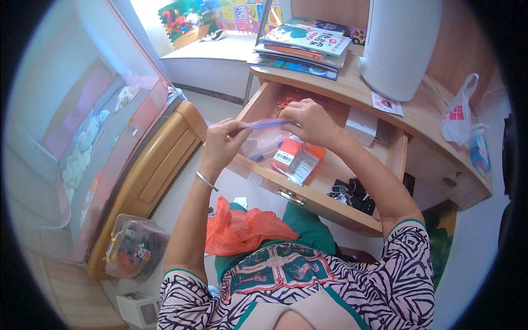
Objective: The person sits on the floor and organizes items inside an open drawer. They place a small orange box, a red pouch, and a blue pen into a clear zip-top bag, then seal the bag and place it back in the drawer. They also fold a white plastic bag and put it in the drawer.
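My left hand [225,140] and my right hand [311,121] pinch the two ends of a thin translucent purple strip [268,123], which looks like the top edge of a clear plastic bag [262,145]. Both hands are above a pulled-out wooden drawer [332,173]. Beneath them in the drawer lie an orange-and-white carton [288,153] and a flatter orange-and-white box [310,163]. A white box [361,126] sits farther back. Black straps with metal buckles [350,194] rest near the drawer's front right. Small orange-red items [286,103] are partly hidden behind my right hand.
A crumpled red plastic bag [251,227] lies on my lap. On the desk are stacked books [303,47], a white cylindrical appliance [400,49] and a white plastic bag [458,113]. A netted bed [152,177] stands left, with a clear bag [134,247] beside it.
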